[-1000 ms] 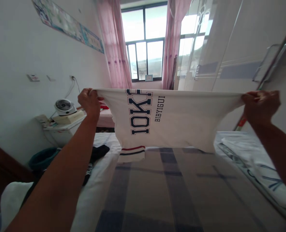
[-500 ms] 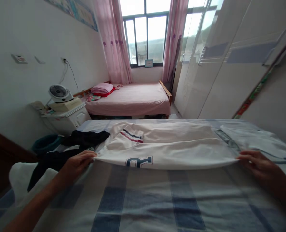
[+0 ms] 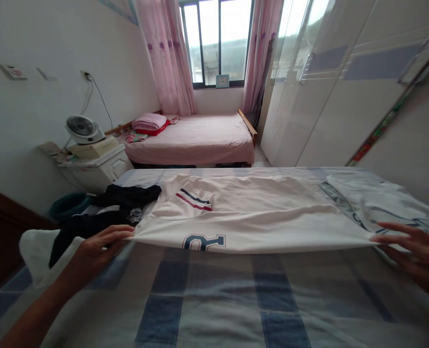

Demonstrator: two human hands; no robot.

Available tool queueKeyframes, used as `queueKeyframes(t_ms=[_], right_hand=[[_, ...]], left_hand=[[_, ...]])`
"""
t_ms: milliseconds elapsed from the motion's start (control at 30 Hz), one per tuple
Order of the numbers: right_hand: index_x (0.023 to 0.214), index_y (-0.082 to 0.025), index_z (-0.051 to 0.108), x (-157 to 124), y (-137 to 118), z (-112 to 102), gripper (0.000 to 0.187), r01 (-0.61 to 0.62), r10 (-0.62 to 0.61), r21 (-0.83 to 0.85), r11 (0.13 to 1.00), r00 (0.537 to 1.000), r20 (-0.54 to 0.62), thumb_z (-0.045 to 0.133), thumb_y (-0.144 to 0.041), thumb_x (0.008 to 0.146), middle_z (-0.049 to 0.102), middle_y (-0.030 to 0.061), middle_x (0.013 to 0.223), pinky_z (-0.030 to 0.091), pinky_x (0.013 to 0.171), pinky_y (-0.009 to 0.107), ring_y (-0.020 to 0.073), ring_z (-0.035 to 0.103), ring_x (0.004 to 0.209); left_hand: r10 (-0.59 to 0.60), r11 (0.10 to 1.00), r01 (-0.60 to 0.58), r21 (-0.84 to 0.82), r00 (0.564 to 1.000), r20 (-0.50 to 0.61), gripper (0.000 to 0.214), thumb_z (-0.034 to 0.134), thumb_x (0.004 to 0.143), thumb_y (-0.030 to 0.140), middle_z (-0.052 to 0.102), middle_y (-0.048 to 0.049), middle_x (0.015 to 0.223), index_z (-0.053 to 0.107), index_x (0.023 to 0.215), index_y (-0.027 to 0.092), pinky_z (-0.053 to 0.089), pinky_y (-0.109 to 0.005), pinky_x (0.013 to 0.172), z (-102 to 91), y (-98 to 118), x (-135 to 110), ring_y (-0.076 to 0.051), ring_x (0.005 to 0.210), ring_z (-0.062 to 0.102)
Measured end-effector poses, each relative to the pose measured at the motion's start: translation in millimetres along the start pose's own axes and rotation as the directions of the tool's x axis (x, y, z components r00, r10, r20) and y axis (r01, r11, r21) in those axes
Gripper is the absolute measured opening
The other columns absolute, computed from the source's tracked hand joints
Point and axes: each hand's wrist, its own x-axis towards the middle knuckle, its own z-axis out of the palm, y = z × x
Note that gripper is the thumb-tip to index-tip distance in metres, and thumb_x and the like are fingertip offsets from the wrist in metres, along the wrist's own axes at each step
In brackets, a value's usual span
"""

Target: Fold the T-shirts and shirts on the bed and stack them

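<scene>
A white T-shirt (image 3: 258, 217) lies flat across the middle of the frame, spread sideways on a bed covered by a blue-and-grey checked sheet (image 3: 217, 299). Its near edge is a long fold. A navy letter R (image 3: 204, 241) shows just above that fold, and a sleeve cuff with red and navy stripes (image 3: 194, 199) lies folded onto the shirt's upper left part.

At the lower left, the left hand (image 3: 98, 246) pinches the shirt's left corner, fingers on top and thumb underneath. At the lower right, the right hand (image 3: 415, 251) is open with the fingers spread and one fingertip at the shirt's right corner. Whether it presses on the cloth cannot be told.

A black garment (image 3: 123, 205) lies crumpled just beside the shirt's left end, partly over a white cloth (image 3: 33, 246). To the right of the shirt lies a white cloth with a blue-grey pattern (image 3: 381, 203), touching the shirt's far right edge.

Beyond the bed, at left centre, a white nightstand (image 3: 98, 169) carries a small fan (image 3: 81, 129), with a green tub (image 3: 67, 207) on the floor below it. A second bed with a pink cover (image 3: 199, 137) stands under the window (image 3: 217, 41) at the top centre, between pink curtains (image 3: 167, 53). A pale wardrobe (image 3: 345, 87) fills the upper right.
</scene>
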Motion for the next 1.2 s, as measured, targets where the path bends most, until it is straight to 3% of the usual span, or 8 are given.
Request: queueKeyframes(t_ms=[133, 267, 367, 500, 667, 800, 933, 1200], right_hand=[[0.070, -0.043, 0.070, -6, 8, -3, 0.014, -0.008, 0.019, -0.059, 0.998, 0.982, 0.188, 0.058, -0.043, 0.065, 0.068, 0.0007, 0.105, 0.052, 0.082, 0.050, 0.0340, 0.061, 0.104], [0.083, -0.035, 0.069, 12, -11, -1, 0.025, -0.285, 0.302, -0.182, 0.941, 0.951, 0.073, 0.050, -0.042, 0.069, 0.068, 0.0017, 0.107, 0.052, 0.075, 0.044, 0.0290, 0.066, 0.083], [0.090, -0.028, 0.067, 39, -38, 8, 0.030, -0.429, 0.447, -0.215, 0.877, 0.893, 0.042, 0.047, -0.040, 0.073, 0.069, 0.0054, 0.104, 0.050, 0.077, 0.041, 0.0265, 0.066, 0.077], [0.099, -0.026, 0.065, 66, -66, 33, 0.027, -0.238, 0.258, -0.142, 0.961, 0.956, 0.143, 0.048, -0.035, 0.080, 0.066, 0.0063, 0.113, 0.049, 0.085, 0.036, 0.0267, 0.063, 0.099], [0.125, -0.022, 0.056, 63, -70, 80, 0.044, 0.061, -0.027, -0.215, 0.975, 0.987, 0.160, 0.040, -0.042, 0.089, 0.049, 0.0099, 0.140, 0.035, 0.105, 0.048, 0.0304, 0.040, 0.132], [0.134, -0.018, 0.051, 50, -59, 105, 0.052, 0.104, -0.029, -0.343, 0.934, 0.976, 0.218, 0.032, -0.042, 0.092, 0.044, 0.0124, 0.145, 0.031, 0.107, 0.051, 0.0303, 0.031, 0.138], [0.138, -0.019, 0.048, 45, -56, 108, 0.054, 0.090, 0.007, -0.387, 0.918, 0.970, 0.242, 0.030, -0.044, 0.093, 0.040, 0.0113, 0.148, 0.030, 0.108, 0.051, 0.0297, 0.030, 0.139], [0.137, -0.016, 0.049, 43, -55, 109, 0.057, 0.090, 0.035, -0.440, 0.894, 0.962, 0.270, 0.026, -0.045, 0.093, 0.042, 0.0109, 0.146, 0.028, 0.110, 0.046, 0.0278, 0.029, 0.139]], left_hand=[[-0.060, 0.992, 0.050, 0.112, 0.994, 0.088, 0.023, 0.064, 0.067, 0.052, 0.068, -0.0020, 0.113, 0.076, 0.078, 0.036, 0.053, -0.036, 0.086, -3.5, 1, 6, -0.031, 0.104, 0.062], [-0.016, 0.994, 0.017, 0.111, 1.000, -0.012, 0.026, 0.058, 0.069, 0.048, 0.068, -0.0049, 0.111, 0.075, 0.080, 0.032, 0.054, -0.034, 0.077, 7.4, 20, 38, -0.030, 0.099, 0.064], [0.145, 0.988, -0.147, 0.054, 0.989, 0.036, 0.029, 0.053, 0.077, 0.044, 0.068, -0.0064, 0.110, 0.074, 0.085, 0.027, 0.052, -0.032, 0.082, 31.8, 46, 69, -0.026, 0.094, 0.065], [0.415, 0.900, -0.430, 0.069, 0.895, 0.164, 0.032, 0.043, 0.087, 0.034, 0.067, -0.0076, 0.114, 0.073, 0.094, 0.024, 0.043, -0.035, 0.099, 70.7, 80, 99, -0.024, 0.109, 0.059], [0.512, 0.805, -0.555, 0.208, 0.828, 0.229, 0.035, 0.040, 0.091, 0.026, 0.054, -0.0089, 0.134, 0.068, 0.111, 0.025, 0.037, -0.047, 0.105, 108.6, 91, 117, -0.027, 0.128, 0.045], [0.509, 0.795, -0.559, 0.235, 0.826, 0.243, 0.035, 0.041, 0.092, 0.027, 0.049, -0.0108, 0.139, 0.066, 0.116, 0.023, 0.036, -0.048, 0.107, 123.9, 90, 124, -0.029, 0.134, 0.038], [0.509, 0.789, -0.563, 0.244, 0.823, 0.251, 0.027, 0.052, 0.089, 0.035, 0.050, -0.0104, 0.137, 0.070, 0.104, 0.022, 0.034, -0.050, 0.108, 132.5, 102, 129, -0.032, 0.134, 0.036], [0.510, 0.840, -0.524, 0.141, 0.851, 0.127, 0.017, 0.048, 0.085, 0.015, 0.061, -0.0093, 0.116, 0.061, 0.075, 0.018, 0.048, -0.035, 0.094, 159.0, 107, 128, -0.020, 0.105, 0.059]])
